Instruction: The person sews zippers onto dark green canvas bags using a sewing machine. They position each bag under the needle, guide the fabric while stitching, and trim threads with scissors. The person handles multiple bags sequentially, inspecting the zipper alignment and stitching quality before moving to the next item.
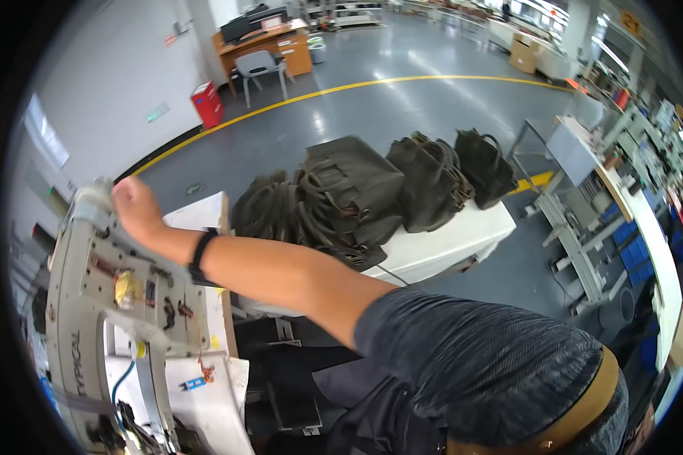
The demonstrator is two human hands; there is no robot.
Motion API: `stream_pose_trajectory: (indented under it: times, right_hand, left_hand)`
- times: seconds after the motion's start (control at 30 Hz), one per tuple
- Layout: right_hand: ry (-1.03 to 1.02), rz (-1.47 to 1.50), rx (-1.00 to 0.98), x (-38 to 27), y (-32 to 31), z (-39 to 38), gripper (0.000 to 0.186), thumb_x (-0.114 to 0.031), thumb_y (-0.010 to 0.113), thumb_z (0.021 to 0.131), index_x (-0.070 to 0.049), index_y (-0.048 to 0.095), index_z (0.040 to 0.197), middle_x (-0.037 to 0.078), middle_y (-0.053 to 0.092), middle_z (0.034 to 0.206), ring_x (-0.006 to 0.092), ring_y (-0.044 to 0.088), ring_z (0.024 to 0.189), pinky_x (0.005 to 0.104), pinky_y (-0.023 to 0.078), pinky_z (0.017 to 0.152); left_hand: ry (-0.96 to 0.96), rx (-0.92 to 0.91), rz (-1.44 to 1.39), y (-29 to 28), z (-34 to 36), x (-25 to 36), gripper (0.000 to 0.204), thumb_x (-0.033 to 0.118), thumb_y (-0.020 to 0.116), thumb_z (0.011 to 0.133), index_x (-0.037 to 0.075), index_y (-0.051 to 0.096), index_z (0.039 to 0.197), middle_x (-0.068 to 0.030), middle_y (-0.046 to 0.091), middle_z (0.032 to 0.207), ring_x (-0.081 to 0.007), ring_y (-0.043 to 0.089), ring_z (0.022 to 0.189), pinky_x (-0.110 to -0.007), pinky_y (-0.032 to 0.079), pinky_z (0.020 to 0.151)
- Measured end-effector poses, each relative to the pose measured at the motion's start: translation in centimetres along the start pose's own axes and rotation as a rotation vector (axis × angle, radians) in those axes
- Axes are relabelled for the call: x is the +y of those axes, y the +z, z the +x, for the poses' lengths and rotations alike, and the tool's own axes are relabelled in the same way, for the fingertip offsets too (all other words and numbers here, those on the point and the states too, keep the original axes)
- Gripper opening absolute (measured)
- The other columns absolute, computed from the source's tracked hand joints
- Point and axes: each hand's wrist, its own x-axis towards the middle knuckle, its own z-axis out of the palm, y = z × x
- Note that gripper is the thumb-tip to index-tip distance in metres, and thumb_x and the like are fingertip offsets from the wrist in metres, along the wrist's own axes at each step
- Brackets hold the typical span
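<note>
My right arm reaches across to the left, a black band on its wrist. At the far end of a pale industrial sewing machine (67, 303), my right hand (138, 212) is closed with its fingers curled. It lies against or just beside the machine's rounded end (92, 199); what the fingers grip, if anything, is hidden. The machine's inner side shows screws, a yellowish thread cone or wad (127, 290) and loose orange threads. Blue-handled thread snips (193, 384) lie on the white machine table (228, 394). My left hand is out of view.
Dark green handbags (353, 189) are heaped on a white table (432, 246) beyond my arm. A red box (207, 105), a grey chair (259, 67) and a wooden desk (292, 49) stand by the wall. Further workbenches (645, 227) and blue bins (634, 254) line the right.
</note>
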Motion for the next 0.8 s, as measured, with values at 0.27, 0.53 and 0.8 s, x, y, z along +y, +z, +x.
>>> stream_pose_trajectory:
  times: [0.27, 0.53, 0.8]
  right_hand:
    - [0.478, 0.230, -1.021, -5.5, -3.0, -21.9, 0.033, -0.027, 0.059, 0.109, 0.000, 0.069, 0.126, 0.000, 0.064, 0.075, 0.0033, 0.052, 0.061, 0.0214, 0.044, 0.057]
    - [0.736, 0.264, -1.234, -5.4, 7.0, -29.3, 0.036, -0.015, 0.054, 0.106, 0.008, 0.060, 0.134, 0.008, 0.067, 0.075, 0.0087, 0.054, 0.056, 0.0243, 0.045, 0.054]
    - [0.806, 0.363, -1.146, -6.6, 8.0, -29.8, 0.028, -0.022, 0.059, 0.106, 0.002, 0.071, 0.115, 0.006, 0.066, 0.071, 0.0097, 0.054, 0.054, 0.0225, 0.042, 0.051]
  left_hand:
    - [0.010, 0.301, -0.083, 1.7, -0.6, -2.2, 0.025, 0.004, 0.073, 0.082, 0.002, 0.073, 0.108, -0.0168, 0.076, 0.111, -0.0359, 0.072, 0.101, -0.044, 0.055, 0.092]
    - [-0.021, 0.462, -0.051, 2.8, -0.4, -1.4, 0.015, 0.004, 0.070, 0.089, 0.011, 0.072, 0.102, 0.0006, 0.076, 0.109, -0.0197, 0.068, 0.099, -0.035, 0.044, 0.088]
    - [0.035, 0.523, -0.033, 3.3, -0.6, -2.8, 0.017, 0.005, 0.072, 0.087, 0.014, 0.075, 0.101, 0.0046, 0.077, 0.108, -0.0164, 0.068, 0.097, -0.034, 0.045, 0.085]
